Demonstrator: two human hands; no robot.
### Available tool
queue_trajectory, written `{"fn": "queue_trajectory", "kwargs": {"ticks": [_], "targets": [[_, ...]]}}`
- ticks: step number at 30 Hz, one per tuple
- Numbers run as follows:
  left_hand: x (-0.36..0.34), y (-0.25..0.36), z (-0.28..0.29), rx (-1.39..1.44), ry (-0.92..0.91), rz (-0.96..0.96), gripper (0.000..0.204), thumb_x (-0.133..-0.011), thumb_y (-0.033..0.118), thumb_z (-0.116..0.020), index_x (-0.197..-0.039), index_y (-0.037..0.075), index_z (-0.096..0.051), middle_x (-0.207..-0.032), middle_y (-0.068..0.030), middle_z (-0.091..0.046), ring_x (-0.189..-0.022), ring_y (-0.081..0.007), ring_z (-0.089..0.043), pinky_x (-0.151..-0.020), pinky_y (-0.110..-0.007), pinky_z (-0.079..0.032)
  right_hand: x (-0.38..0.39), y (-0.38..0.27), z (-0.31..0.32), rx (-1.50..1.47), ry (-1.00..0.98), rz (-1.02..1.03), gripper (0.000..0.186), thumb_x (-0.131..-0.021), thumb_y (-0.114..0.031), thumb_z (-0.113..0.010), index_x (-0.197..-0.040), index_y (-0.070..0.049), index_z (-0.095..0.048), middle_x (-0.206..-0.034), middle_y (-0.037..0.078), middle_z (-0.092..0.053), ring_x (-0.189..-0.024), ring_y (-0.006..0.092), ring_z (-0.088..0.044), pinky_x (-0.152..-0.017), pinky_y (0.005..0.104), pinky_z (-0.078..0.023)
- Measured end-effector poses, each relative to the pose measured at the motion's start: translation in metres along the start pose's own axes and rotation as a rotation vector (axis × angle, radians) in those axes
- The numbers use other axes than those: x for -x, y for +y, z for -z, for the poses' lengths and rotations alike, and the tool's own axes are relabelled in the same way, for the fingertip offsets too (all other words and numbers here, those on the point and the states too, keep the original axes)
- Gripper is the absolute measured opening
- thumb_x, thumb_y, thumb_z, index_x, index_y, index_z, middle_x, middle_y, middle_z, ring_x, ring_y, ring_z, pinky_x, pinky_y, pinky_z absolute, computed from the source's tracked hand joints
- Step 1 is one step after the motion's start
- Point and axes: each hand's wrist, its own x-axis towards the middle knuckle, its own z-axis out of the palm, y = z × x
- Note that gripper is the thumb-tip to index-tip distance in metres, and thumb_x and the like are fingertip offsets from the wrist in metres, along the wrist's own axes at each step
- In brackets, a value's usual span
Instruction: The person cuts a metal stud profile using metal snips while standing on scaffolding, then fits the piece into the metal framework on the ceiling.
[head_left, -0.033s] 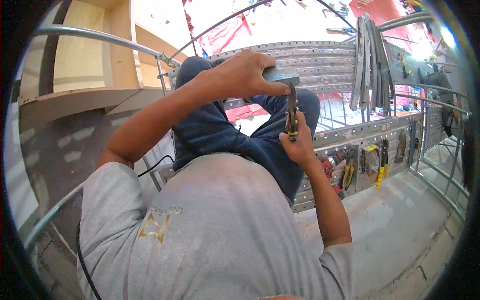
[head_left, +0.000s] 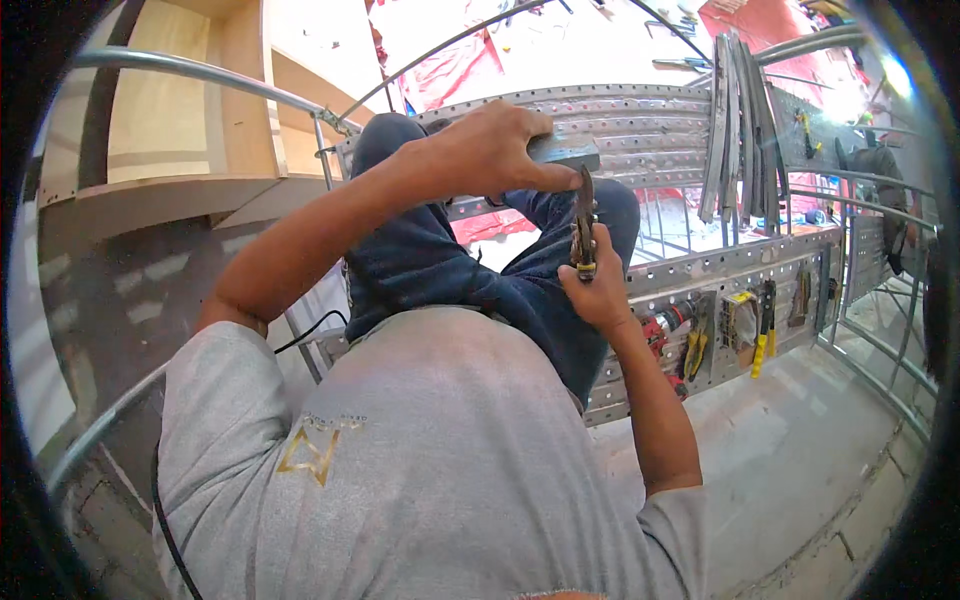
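My left hand point(head_left: 490, 150) grips a short piece of grey metal profile point(head_left: 567, 152) in front of my raised knees in blue jeans point(head_left: 430, 260). Just below it, my right hand point(head_left: 600, 290) is closed around the handles of metal snips point(head_left: 583, 225). The snips point upward and their jaws meet the lower edge of the profile piece. Both hands work close together above my lap.
A perforated metal rail point(head_left: 720, 265) runs under my legs, with a red drill point(head_left: 665, 325) and yellow-handled tools point(head_left: 765, 335) stored beneath it. A bundle of metal strips point(head_left: 735, 120) leans at the right. Wooden shelving point(head_left: 190, 110) stands left. A black cable point(head_left: 310, 330) trails by my arm.
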Motion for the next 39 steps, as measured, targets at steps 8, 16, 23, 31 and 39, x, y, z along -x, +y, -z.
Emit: {"fn": "queue_trajectory", "kwargs": {"ticks": [8, 16, 23, 31, 39], "targets": [[0.005, 0.007, 0.006, -0.252, 0.023, -0.042, 0.061, -0.082, 0.056, -0.073, -0.093, -0.004, -0.068, -0.074, -0.017, -0.069, -0.074, -0.0273, -0.07, -0.073, -0.04, -0.053, 0.001, 0.017, 0.002, 0.131, 0.021, -0.056, 0.036, -0.084, -0.011, -0.066, -0.116, -0.002, -0.051, -0.089, 0.02, -0.064, -0.082, 0.0365, -0.067, -0.072, 0.0431, -0.052], [0.028, 0.015, -0.02, 0.018, -0.004, -0.027, 0.08, -0.08, 0.065, -0.068, -0.102, -0.012, -0.067, -0.084, -0.0297, -0.068, -0.082, -0.0408, -0.069, -0.082, -0.047, -0.054, 0.033, -0.024, 0.004, 0.041, 0.01, -0.152, 0.053, -0.087, -0.015, -0.069, -0.135, -0.005, -0.048, -0.103, 0.016, -0.063, -0.09, 0.0283, -0.064, -0.083, 0.0415, -0.051], [0.036, 0.014, -0.017, -0.243, 0.107, -0.12, 0.062, -0.084, 0.054, -0.072, -0.099, -0.005, -0.065, -0.08, -0.0223, -0.07, -0.074, -0.0328, -0.072, -0.072, -0.043, -0.056, 0.022, 0.001, -0.025, 0.146, 0.279, -0.039, 0.02, -0.09, -0.016, -0.07, -0.1, -0.005, -0.056, -0.07, 0.007, -0.058, -0.062, 0.0184, -0.057, -0.061, 0.0354, -0.047], [0.034, 0.01, 0.004, -0.175, 0.042, -0.093, 0.057, -0.075, 0.045, -0.078, -0.099, -0.005, -0.065, -0.091, -0.0249, -0.069, -0.086, -0.0362, -0.07, -0.082, -0.045, -0.052, 0.015, -0.007, -0.021, 0.175, 0.248, -0.001, 0.021, -0.087, -0.01, -0.067, -0.102, -0.004, -0.055, -0.076, 0.015, -0.064, -0.068, 0.0351, -0.066, -0.064, 0.0421, -0.052], [0.052, 0.055, 0.01, -0.672, 0.15, -0.484, 0.05, -0.071, 0.015, -0.077, -0.118, 0.009, -0.058, -0.104, -0.0144, -0.06, -0.112, -0.035, -0.06, -0.096, -0.047, -0.049, 0.047, -0.009, 0.02, -0.475, 0.437, -0.387, 0.025, -0.089, -0.008, -0.068, -0.11, -0.006, -0.054, -0.08, 0.006, -0.06, -0.075, 0.0189, -0.062, -0.071, 0.0338, -0.051]]}}
